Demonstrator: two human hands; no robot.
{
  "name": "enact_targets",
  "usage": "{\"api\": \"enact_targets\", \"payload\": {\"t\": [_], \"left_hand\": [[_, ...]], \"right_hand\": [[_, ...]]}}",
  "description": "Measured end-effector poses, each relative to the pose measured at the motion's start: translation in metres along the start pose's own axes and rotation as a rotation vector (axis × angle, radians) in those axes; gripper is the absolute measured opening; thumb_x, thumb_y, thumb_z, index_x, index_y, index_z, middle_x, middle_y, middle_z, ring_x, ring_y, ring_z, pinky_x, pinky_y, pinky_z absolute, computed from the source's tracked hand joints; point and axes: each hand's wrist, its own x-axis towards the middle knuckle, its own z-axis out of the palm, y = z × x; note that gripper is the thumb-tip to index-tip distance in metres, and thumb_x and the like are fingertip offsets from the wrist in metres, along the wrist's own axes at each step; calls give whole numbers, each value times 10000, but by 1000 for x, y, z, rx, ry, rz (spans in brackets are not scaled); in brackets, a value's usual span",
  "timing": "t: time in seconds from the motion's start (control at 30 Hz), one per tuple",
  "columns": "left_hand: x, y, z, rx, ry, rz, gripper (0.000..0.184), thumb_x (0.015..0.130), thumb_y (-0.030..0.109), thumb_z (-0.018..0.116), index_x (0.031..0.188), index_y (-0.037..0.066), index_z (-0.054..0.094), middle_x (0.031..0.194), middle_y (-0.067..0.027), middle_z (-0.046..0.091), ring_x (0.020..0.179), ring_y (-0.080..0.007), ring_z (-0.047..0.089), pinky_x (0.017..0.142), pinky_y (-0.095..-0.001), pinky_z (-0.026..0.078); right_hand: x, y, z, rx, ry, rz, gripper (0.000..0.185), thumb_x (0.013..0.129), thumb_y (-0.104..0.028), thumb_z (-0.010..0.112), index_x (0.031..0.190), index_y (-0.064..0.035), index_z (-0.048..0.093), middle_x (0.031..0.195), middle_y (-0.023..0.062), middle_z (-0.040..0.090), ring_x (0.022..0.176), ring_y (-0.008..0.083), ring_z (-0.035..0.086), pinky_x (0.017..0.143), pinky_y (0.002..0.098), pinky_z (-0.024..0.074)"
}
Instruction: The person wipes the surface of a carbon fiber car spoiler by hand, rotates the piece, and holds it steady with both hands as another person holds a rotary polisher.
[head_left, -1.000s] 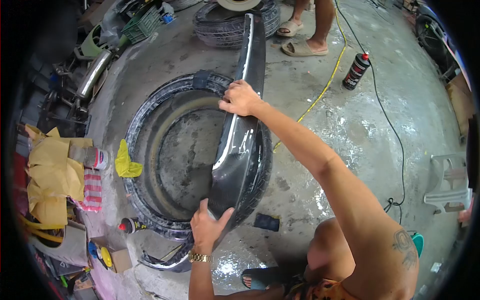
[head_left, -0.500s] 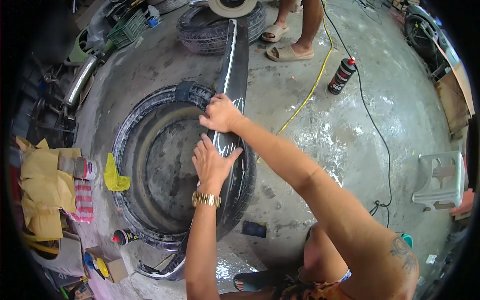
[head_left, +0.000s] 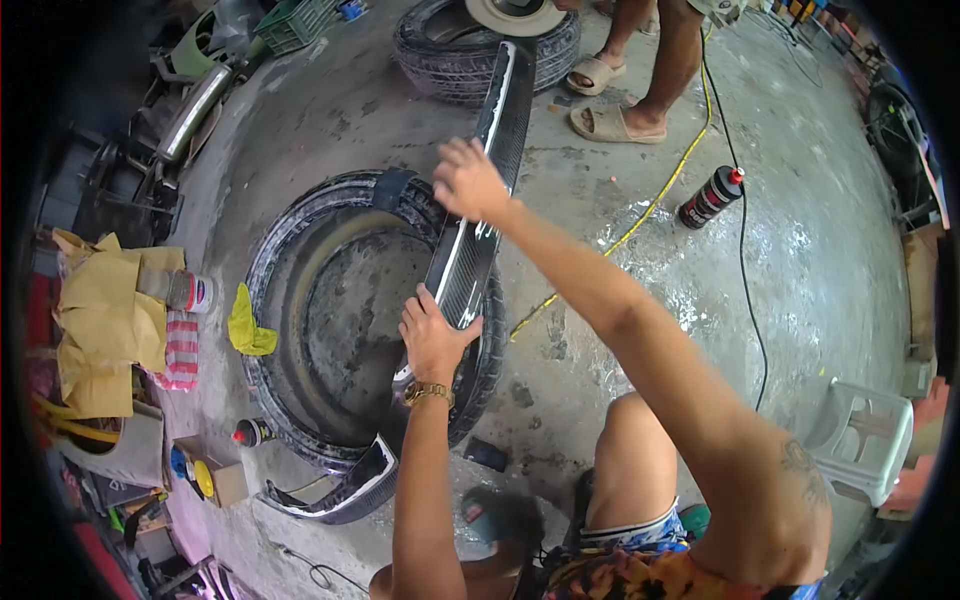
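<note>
A long black panel [head_left: 472, 262] with a woven, carbon-like surface and white streaks lies slanted across a tyre [head_left: 262, 235] on the floor. My left hand [head_left: 432, 335], with a gold watch at the wrist, grips the panel's near part, thumb on one side and fingers on the other. Higher up, my right hand [head_left: 470, 182] hovers at the panel's left edge, fingers apart and slightly blurred; whether it touches is unclear. A curved black piece [head_left: 345, 497] with a white-marked edge lies below the tyre; my left arm hides whether it joins the panel.
Another person's sandalled foot [head_left: 625, 123] stands beyond, near a second tyre [head_left: 440, 70] and a round pad [head_left: 515, 15]. A black bottle [head_left: 710, 198] stands by a yellow cord [head_left: 655, 205]. A white stool [head_left: 870, 440] is at right; a yellow cloth [head_left: 247, 322] hangs on the tyre.
My right hand has loosened from the panel and moved up along it, fingers spreading. My left hand stays on the panel. The whole view has shifted, showing more of the curved piece.
</note>
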Motion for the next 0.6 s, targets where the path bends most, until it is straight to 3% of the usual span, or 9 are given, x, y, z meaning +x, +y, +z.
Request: {"api": "enact_targets", "payload": {"t": [0.1,0.17,0.33,0.6], "left_hand": [[1,1,-4,-23,4,-7,1079,639,540,852,1407,-72,405,1162,-222,537,1105,-406,555,971,-511,441],[2,2,-8,-58,-26,-9,1071,642,532,856,1406,-68,404,1182,-225,535,1115,-411,552,980,-514,438],[4,3,-15,-102,-76,-34,1062,656,537,854,1401,-70,403,1209,-241,534,1144,-421,540,1000,-517,427],[7,2,-16,-117,-112,-45,1088,659,566,848,1415,-72,393,1184,-233,534,1129,-416,534,1001,-510,420]], "right_hand": [[3,34,12,-70,-196,203,459,903,-452,559,1157,-104,717,1488,161,484,1482,383,273,1127,740,172],[2,34,15,-92,-281,250,480,899,-478,558,1195,-134,715,1504,134,474,1496,381,237,1077,817,140],[1,30,17,-41,-151,255,363,831,-396,583,962,-95,736,1323,77,590,1451,383,318,1073,827,157],[3,28,15,-91,-238,318,363,804,-415,605,972,-122,737,1350,51,564,1468,363,284,1056,846,139]]}}
